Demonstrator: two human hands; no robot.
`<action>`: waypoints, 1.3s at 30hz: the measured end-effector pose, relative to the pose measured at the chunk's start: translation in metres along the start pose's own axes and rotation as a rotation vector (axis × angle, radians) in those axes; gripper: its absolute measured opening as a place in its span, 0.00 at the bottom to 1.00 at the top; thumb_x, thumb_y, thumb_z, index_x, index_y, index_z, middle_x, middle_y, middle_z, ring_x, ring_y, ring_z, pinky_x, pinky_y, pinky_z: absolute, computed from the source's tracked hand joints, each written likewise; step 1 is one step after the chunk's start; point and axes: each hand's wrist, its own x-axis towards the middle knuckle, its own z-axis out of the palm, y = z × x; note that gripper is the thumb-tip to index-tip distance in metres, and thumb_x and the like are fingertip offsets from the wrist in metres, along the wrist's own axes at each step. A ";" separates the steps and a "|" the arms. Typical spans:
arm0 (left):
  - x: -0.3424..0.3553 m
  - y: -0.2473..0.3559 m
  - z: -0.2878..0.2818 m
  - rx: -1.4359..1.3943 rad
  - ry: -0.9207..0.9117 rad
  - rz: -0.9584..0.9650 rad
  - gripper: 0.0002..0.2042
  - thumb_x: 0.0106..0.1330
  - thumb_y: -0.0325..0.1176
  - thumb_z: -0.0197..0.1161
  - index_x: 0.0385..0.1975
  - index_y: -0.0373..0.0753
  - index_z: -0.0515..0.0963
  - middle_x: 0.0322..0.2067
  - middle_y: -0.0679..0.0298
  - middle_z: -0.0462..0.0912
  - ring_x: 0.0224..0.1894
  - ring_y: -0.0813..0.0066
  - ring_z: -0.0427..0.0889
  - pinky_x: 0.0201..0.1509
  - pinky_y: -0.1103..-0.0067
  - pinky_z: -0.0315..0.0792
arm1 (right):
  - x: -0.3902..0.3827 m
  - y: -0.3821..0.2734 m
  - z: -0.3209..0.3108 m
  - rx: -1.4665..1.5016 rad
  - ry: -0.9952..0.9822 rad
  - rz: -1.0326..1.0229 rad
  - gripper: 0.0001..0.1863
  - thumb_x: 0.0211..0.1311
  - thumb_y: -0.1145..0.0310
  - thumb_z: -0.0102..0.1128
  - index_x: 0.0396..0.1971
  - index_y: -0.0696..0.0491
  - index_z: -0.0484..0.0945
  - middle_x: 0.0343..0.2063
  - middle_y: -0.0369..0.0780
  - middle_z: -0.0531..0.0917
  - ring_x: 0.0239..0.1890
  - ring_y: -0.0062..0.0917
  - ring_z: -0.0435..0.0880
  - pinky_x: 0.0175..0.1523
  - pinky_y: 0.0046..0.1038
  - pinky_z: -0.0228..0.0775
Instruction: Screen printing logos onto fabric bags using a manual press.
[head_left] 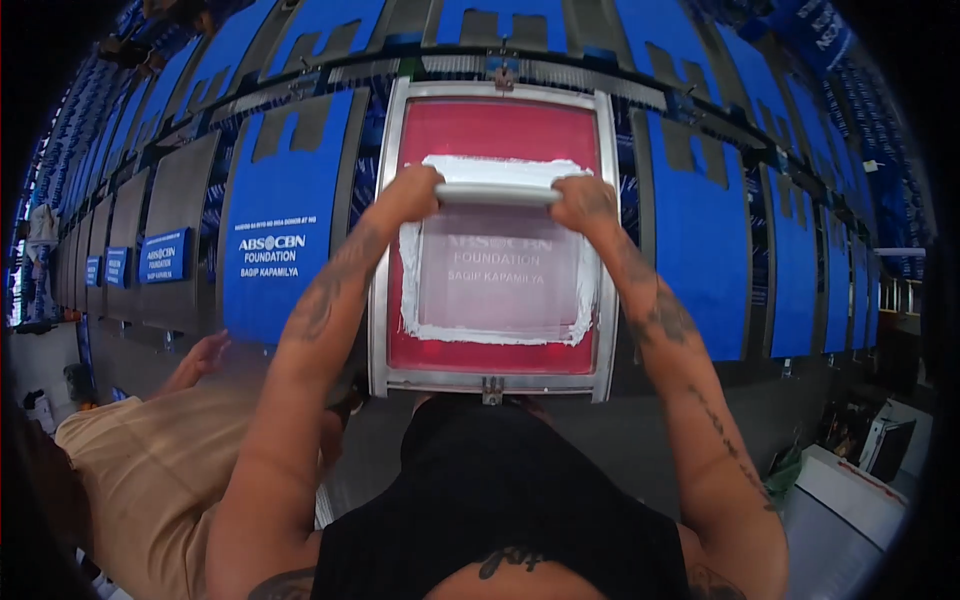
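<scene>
Both hands, left hand (408, 193) and right hand (585, 203), have a closed grip on the squeegee (497, 194) at the far end of the red screen frame (497, 235); printing stroke seems underway, next calls for an even pull through white ink (500, 168)

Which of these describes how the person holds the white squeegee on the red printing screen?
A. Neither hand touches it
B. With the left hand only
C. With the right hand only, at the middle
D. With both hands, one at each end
D: the left hand and the right hand each close around one end of the squeegee, which lies across the upper part of the red screen, over white ink.
</scene>
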 end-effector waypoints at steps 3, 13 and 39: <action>0.048 -0.010 -0.046 -0.009 -0.273 -0.068 0.20 0.43 0.35 0.71 0.37 0.33 0.82 0.38 0.46 0.83 0.42 0.52 0.82 0.46 0.67 0.76 | 0.054 0.008 -0.031 0.019 -0.237 0.030 0.22 0.38 0.61 0.64 0.40 0.46 0.84 0.36 0.46 0.85 0.41 0.39 0.84 0.50 0.37 0.73; 0.086 -0.025 -0.089 0.008 -0.295 -0.024 0.23 0.45 0.39 0.72 0.39 0.31 0.81 0.35 0.46 0.83 0.40 0.50 0.82 0.47 0.66 0.74 | 0.100 0.015 -0.067 0.199 -0.316 -0.010 0.24 0.39 0.58 0.72 0.41 0.50 0.82 0.37 0.46 0.84 0.40 0.39 0.84 0.45 0.36 0.74; -0.265 0.248 0.156 -0.823 0.086 -0.806 0.32 0.67 0.59 0.52 0.20 0.29 0.76 0.16 0.58 0.77 0.22 0.72 0.78 0.26 0.75 0.69 | 0.135 0.003 -0.038 0.151 -0.430 -0.266 0.33 0.36 0.57 0.68 0.49 0.55 0.79 0.46 0.48 0.82 0.48 0.39 0.81 0.53 0.35 0.72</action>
